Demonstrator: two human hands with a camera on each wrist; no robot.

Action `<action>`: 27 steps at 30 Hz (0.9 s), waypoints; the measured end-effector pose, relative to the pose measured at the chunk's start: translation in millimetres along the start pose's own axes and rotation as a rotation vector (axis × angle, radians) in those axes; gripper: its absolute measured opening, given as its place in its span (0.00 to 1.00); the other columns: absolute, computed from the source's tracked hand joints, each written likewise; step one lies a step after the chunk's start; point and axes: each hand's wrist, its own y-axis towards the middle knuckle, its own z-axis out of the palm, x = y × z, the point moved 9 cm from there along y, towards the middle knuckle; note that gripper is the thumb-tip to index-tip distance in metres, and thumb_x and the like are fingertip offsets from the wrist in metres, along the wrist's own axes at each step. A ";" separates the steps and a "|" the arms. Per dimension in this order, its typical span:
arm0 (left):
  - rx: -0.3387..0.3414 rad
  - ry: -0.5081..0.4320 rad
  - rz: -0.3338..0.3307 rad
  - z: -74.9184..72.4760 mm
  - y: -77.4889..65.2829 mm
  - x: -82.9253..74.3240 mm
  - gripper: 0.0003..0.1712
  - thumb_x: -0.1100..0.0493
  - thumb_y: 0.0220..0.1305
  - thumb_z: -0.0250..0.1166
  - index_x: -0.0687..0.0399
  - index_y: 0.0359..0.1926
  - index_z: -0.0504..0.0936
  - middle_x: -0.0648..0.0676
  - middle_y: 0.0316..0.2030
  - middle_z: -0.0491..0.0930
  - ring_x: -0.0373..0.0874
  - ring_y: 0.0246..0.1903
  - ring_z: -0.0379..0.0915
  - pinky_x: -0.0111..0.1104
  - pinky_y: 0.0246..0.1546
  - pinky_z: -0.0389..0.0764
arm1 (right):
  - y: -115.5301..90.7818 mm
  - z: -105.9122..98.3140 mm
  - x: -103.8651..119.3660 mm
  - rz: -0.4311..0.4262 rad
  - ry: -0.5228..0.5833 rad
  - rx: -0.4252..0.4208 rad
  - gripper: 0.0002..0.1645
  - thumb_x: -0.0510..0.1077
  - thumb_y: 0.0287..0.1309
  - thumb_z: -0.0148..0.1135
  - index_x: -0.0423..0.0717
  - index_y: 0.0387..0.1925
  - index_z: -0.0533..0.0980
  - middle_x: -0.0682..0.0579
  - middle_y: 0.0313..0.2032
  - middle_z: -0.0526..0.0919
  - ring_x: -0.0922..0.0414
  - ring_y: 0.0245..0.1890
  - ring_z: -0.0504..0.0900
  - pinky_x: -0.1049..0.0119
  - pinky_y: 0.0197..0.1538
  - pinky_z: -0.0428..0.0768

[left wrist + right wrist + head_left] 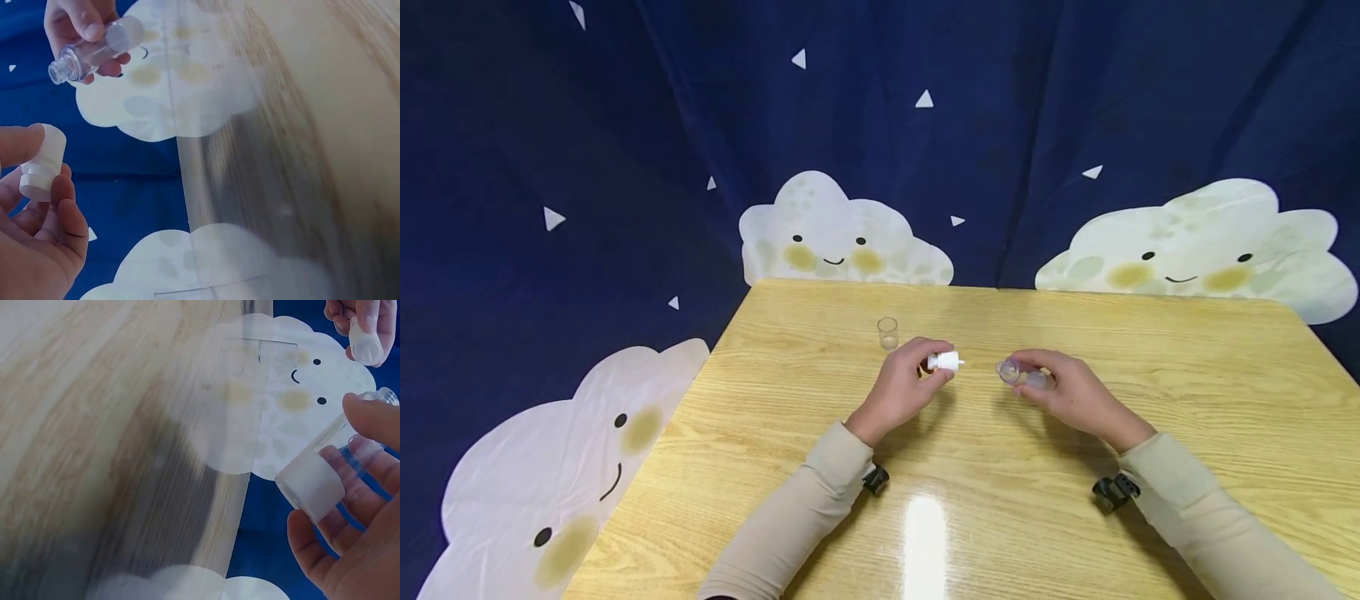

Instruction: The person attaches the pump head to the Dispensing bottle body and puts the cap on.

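Note:
My left hand [901, 385] pinches a small white pump top [946, 361] between thumb and fingers, above the table. In the head view a thin tip pokes out of its right end, toward the other hand. My right hand [1071, 390] grips a clear bottle [334, 447] lying tilted in its fingers. The bottle has a threaded, uncapped neck and a white part inside its lower end. Its neck points left, toward the pump top, with a gap between them. In the left wrist view, the bottle [100, 49] appears above the left hand.
A small clear cup-shaped cap [888, 335] stands on the wooden table [1000, 517] just beyond the left hand. Behind the table hangs a dark blue cloth [865, 133] with white clouds and triangles. A wrist camera [1114, 492] sits on the right sleeve.

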 end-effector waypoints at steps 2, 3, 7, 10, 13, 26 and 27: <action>0.002 -0.002 -0.003 0.4 0.2 -0.3 0.17 0.54 0.60 0.62 0.48 0.51 0.77 0.47 0.44 0.77 0.40 0.30 0.69 0.24 0.29 0.72 | 0.6 -1.6 0.6 -0.010 0.002 -0.009 0.23 0.45 0.51 0.65 0.46 0.51 0.75 0.47 0.45 0.81 0.55 0.39 0.78 0.67 0.35 0.75; 0.004 -0.003 -0.006 0.7 0.1 -0.1 0.17 0.54 0.60 0.62 0.48 0.51 0.77 0.47 0.43 0.77 0.40 0.30 0.69 0.24 0.29 0.72 | 0.9 -1.7 0.9 -0.014 0.003 -0.011 0.23 0.45 0.51 0.65 0.46 0.51 0.75 0.47 0.45 0.81 0.55 0.39 0.78 0.67 0.35 0.75; 0.005 -0.002 -0.003 1.7 0.3 -0.3 0.18 0.54 0.60 0.62 0.47 0.51 0.77 0.47 0.44 0.78 0.39 0.30 0.69 0.23 0.29 0.72 | 1.1 -1.0 1.5 -0.016 0.000 -0.015 0.23 0.46 0.52 0.65 0.46 0.51 0.75 0.47 0.46 0.82 0.55 0.41 0.78 0.67 0.38 0.75; 0.000 -0.003 0.011 1.7 1.1 -1.9 0.18 0.54 0.59 0.62 0.48 0.51 0.77 0.48 0.43 0.78 0.38 0.30 0.69 0.23 0.29 0.72 | 1.4 -0.5 2.7 -0.019 -0.014 -0.018 0.23 0.45 0.51 0.66 0.47 0.51 0.76 0.48 0.46 0.82 0.57 0.43 0.77 0.66 0.40 0.75; -0.008 -0.006 0.031 1.1 2.2 -5.6 0.18 0.55 0.59 0.63 0.49 0.50 0.77 0.47 0.42 0.78 0.37 0.30 0.69 0.23 0.29 0.73 | 2.1 -1.2 4.7 -0.032 -0.027 -0.020 0.23 0.45 0.51 0.66 0.47 0.50 0.76 0.50 0.47 0.81 0.58 0.44 0.77 0.62 0.42 0.75; 0.019 -0.009 0.097 5.6 3.3 -24.8 0.16 0.54 0.60 0.62 0.49 0.50 0.77 0.47 0.41 0.77 0.44 0.33 0.73 0.30 0.31 0.77 | 1.3 -4.4 12.5 -0.046 -0.033 -0.045 0.23 0.42 0.48 0.67 0.46 0.49 0.76 0.48 0.45 0.82 0.53 0.45 0.79 0.56 0.46 0.75; 0.024 -0.007 0.097 6.2 3.3 -25.2 0.17 0.54 0.60 0.62 0.49 0.50 0.77 0.47 0.41 0.77 0.44 0.33 0.73 0.31 0.31 0.77 | 1.1 -4.2 12.8 -0.045 -0.034 -0.044 0.23 0.42 0.48 0.67 0.46 0.49 0.76 0.48 0.45 0.82 0.53 0.44 0.79 0.55 0.46 0.76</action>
